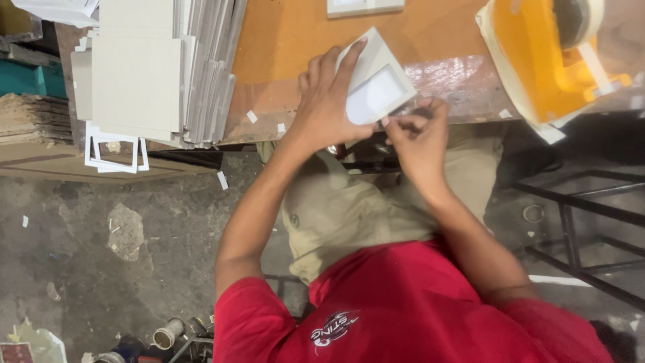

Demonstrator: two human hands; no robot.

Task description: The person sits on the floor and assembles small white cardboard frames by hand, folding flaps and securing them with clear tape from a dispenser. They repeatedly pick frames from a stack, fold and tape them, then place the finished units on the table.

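1. Head view, the hands: the left hand [329,104] lies spread over a small grey card frame [377,79], fingers stretched along its upper edge and thumb at its lower side, so it grips the frame and holds it tilted over the edge of the table [289,33].
2. Head view, the other hand: the right hand [420,134] is curled just beside the frame's lower right corner, its fingertips pinched together at that corner; something small may sit between them, but it is too small to tell, so I cannot say whether it holds anything.
3. Head view, the frame: it is a pale card with a lighter rectangular window in its middle, and it sits above the table's front edge, partly over the person's lap.
4. Head view, to the left: a tall stack of grey boards [154,67] stands on the table, well apart from the hands, and a white open frame [114,151] lies below the stack's lower edge.
5. Head view, to the right: a yellow tape dispenser [544,60] stands on the table's right end, near the right hand but apart from it.
6. Head view, at the top: another pale frame [365,7] lies flat at the table's far edge.
7. Head view, below: small white scraps lie on the table edge and on the concrete floor [101,269].
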